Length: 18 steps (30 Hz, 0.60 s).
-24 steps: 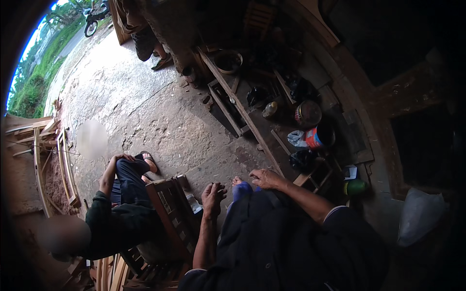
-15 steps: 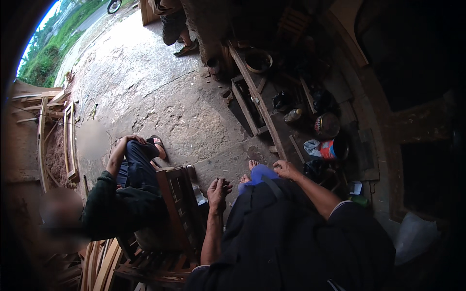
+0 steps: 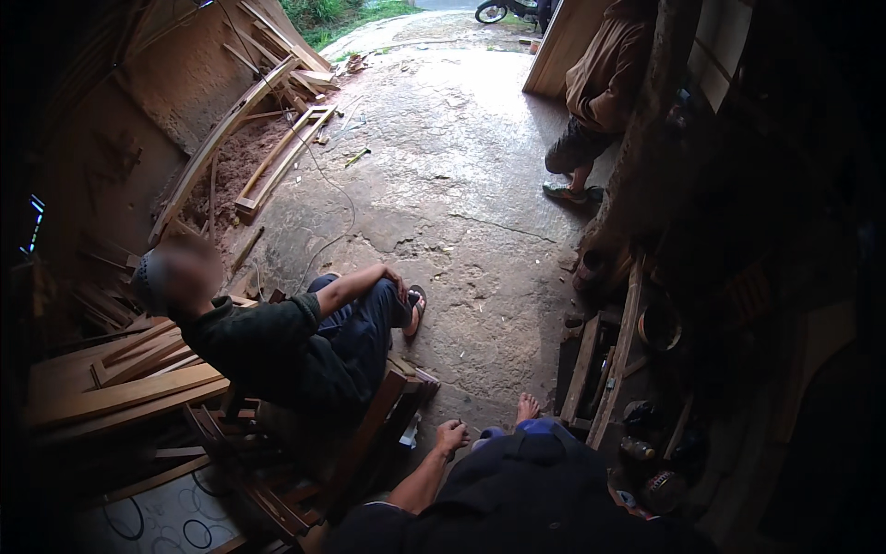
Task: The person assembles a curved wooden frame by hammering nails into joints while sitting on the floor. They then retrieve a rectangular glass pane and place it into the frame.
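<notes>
The left hand (image 3: pixel 452 436) is loosely curled; whether it grips anything cannot be told. The right hand is out of view. Just left of the left hand shows a small white item (image 3: pixel 410 432), then a wooden chair (image 3: pixel 365 438); well right, a round tin (image 3: pixel 664 490) carries markings too dim to read.

R hand out of view; L hand (image 3: pixel 451 436) too sm. to read grip. Bike (image 3: pixel 506 12) cut @ top; face (image 3: pixel 198 274) blurred.
</notes>
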### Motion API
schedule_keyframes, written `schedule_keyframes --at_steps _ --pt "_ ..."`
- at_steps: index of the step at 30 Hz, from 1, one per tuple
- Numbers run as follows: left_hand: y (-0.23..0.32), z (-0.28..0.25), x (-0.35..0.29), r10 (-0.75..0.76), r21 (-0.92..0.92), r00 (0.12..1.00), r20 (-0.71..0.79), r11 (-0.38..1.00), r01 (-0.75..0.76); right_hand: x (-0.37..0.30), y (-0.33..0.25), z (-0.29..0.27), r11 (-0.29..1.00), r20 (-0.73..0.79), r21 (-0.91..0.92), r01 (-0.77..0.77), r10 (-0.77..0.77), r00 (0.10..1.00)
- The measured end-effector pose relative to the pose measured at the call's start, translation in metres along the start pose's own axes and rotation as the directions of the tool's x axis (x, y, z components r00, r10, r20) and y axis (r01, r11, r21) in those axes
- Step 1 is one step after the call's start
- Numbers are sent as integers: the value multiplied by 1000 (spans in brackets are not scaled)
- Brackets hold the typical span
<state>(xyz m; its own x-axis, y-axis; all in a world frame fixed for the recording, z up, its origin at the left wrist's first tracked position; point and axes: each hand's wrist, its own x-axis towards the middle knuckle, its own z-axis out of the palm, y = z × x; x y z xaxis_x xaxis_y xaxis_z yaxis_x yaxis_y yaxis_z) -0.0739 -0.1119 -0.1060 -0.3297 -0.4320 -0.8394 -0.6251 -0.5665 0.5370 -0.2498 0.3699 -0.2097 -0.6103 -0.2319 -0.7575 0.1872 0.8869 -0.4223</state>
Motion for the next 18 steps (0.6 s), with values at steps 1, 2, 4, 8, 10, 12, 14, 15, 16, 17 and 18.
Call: schedule_keyframes --at_steps 1,2,4,8,10,12,14,15,16,17,18 --pt "3 -1 8 -71 8 996 -53 997 71 17 -18 -17 999 -4 2 32 -32 999" --pt "4 -1 13 -70 -18 994 -78 997 69 31 -38 -32 999 -6 7 53 -53 999" --pt "10 -2 17 -165 -68 976 -142 985 156 63 -92 -66 999 -30 48 -19 21 999" --pt "29 7 32 -90 176 960 -264 974 140 146 -237 -129 954 53 255 -159 151 987" --pt "38 9 52 -105 101 948 -301 985 141 190 -318 -149 972 43 233 -30 21 999" --pt "49 13 89 -156 0 943 -294 987 163 230 -395 -163 946 67 321 41 -66 996" --pt "62 15 132 -239 4 929 -284 968 250 254 -455 -168 929 76 360 89 -124 989" --pt "70 14 148 -165 73 938 -304 978 195 264 -481 -170 931 66 344 124 -156 986" --pt "92 14 176 -134 121 938 -319 976 181 285 -517 -176 927 43 330 177 -202 978" --pt "111 16 194 -121 171 936 -331 968 185 296 -538 -180 937 51 296 185 -209 976" --pt "133 14 207 -179 4 929 -323 982 191 306 -555 -184 954 64 263 147 -169 983"
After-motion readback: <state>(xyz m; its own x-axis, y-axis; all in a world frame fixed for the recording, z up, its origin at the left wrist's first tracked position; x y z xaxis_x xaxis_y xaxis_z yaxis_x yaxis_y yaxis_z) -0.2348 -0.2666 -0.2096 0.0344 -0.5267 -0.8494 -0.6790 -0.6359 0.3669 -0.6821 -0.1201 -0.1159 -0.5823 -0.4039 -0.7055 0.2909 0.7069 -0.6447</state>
